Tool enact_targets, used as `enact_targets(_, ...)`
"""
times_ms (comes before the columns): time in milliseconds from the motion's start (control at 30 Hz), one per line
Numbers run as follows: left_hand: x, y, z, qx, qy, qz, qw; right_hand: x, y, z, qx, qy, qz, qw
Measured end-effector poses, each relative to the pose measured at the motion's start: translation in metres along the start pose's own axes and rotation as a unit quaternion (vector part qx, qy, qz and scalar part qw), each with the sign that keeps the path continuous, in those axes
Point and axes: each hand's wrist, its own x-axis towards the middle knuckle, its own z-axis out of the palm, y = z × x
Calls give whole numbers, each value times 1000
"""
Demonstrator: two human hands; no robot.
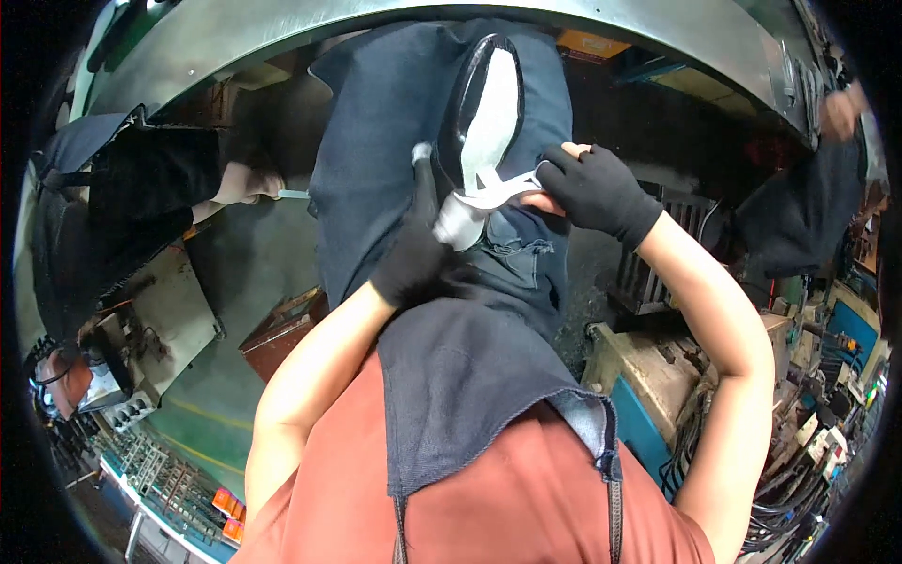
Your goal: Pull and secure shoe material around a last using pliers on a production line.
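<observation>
A glossy black shoe (463,89) lies bottom up across my apron-covered lap, its toe pointing away from me. Its pale, whitish underside (495,108) faces up. My left hand (411,249), in a black glove with bare or covered pale fingertips, closes around the heel end, thumb along the shoe's left side; motion smears its fingers. A white rounded piece (460,224) shows at that end, beside the left fingers. From the heel area a curved white strip (507,194) runs to my right hand (599,195), also black-gloved, which pinches the strip's far end.
A metal bench edge (282,38) curves across the top. At the left, another person's hand (246,183) holds a thin pale tool (293,194). A brown box (282,329) stands on the floor. Cluttered machine parts and cables (808,461) fill the lower right; a dark crate (648,258) stands nearer.
</observation>
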Motion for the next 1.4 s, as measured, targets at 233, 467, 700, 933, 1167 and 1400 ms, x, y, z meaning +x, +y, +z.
enact_targets(233, 24, -40, 1, 209, 157, 191, 946, 18, 2, -47, 333, -302, 183, 874)
enact_targets(467, 35, -37, -32, 189, 21, 156, 969, 50, -94, -74, 209, -155, 22, 965)
enact_targets(700, 44, 0, -38, -264, -18, -173, 949, -5, -34, -45, 415, -251, 337, 807)
enact_targets(933, 43, 5, -5, -310, -18, -221, 925, 18, -19, -35, 679, -152, 340, 632)
enact_targets(1167, 44, -28, -4, 67, 107, 25, 992, 1, -12, -76, 51, 25, 147, 988)
enact_targets(1400, 21, 96, 4, -185, -24, -132, 974, 53, -53, -117, 194, 11, 6, 981)
